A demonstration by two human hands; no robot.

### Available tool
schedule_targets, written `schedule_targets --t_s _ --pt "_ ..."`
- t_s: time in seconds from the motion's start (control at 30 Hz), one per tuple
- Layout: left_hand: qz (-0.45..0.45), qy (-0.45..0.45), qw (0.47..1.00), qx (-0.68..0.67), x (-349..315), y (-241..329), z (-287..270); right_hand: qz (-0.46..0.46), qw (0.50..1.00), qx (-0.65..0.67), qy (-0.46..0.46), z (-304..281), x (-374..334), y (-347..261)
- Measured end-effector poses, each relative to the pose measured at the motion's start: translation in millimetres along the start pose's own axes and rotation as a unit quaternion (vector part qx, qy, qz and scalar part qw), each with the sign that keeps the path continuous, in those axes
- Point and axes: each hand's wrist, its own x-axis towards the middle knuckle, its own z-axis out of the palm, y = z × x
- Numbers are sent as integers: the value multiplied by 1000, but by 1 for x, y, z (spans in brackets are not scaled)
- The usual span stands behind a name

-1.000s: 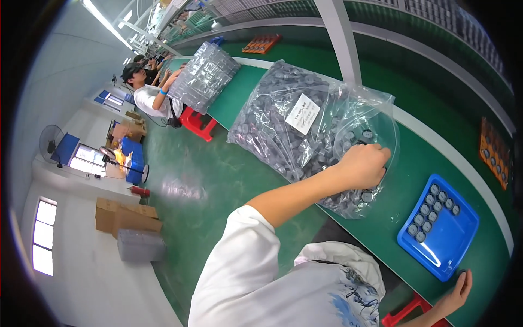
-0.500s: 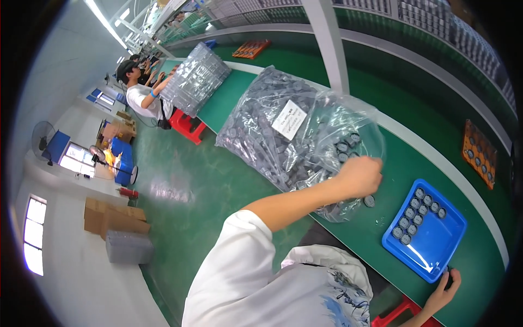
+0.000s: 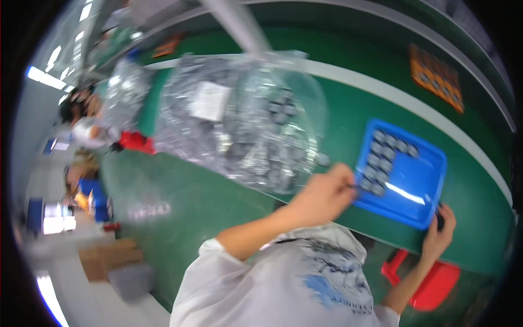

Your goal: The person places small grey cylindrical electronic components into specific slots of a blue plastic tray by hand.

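My left hand (image 3: 329, 193) is at the left edge of the blue tray (image 3: 404, 217), its fingers pinched on a small dark part that motion blurs. My right hand (image 3: 440, 233) is by the tray's near right corner, fingers curled round another small dark part, mostly hidden. Inside the tray, small round grey-and-black parts (image 3: 373, 160) form rows along the left and far sides. A large clear plastic bag (image 3: 188, 131) of grey parts lies to the left, more round dark parts (image 3: 281, 106) showing in its mouth. One loose round part (image 3: 323, 159) rests beside the bag.
An orange holder with round parts (image 3: 436, 79) lies at the far right, beyond a pale rail (image 3: 370, 82). A grey post (image 3: 239, 24) rises behind the bag. Red stools (image 3: 436, 286) stand below the green table. Another person (image 3: 90, 131) sits far left near more clear packaging (image 3: 126, 92).
My left hand has moved from the bag's mouth to the tray's left edge with a small dark part. My right hand remains by the tray corner. The view has turned, shifting the scene.
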Motion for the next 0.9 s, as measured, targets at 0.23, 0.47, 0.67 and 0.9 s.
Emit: schedule_targets --t_s 0.23,0.47,0.67,0.9 --pt "-17 116 957 265 17 -28 -30 57 998 11 -33 -10 1 -31" --pt "123 20 947 296 6 -23 -38 37 999 9 -19 -15 -13 -22" --pt "146 21 942 303 -8 -38 -26 30 998 12 -50 -20 -6 -27" --pt "140 37 942 304 2 -35 -29 45 997 37 -42 -20 -7 -20"
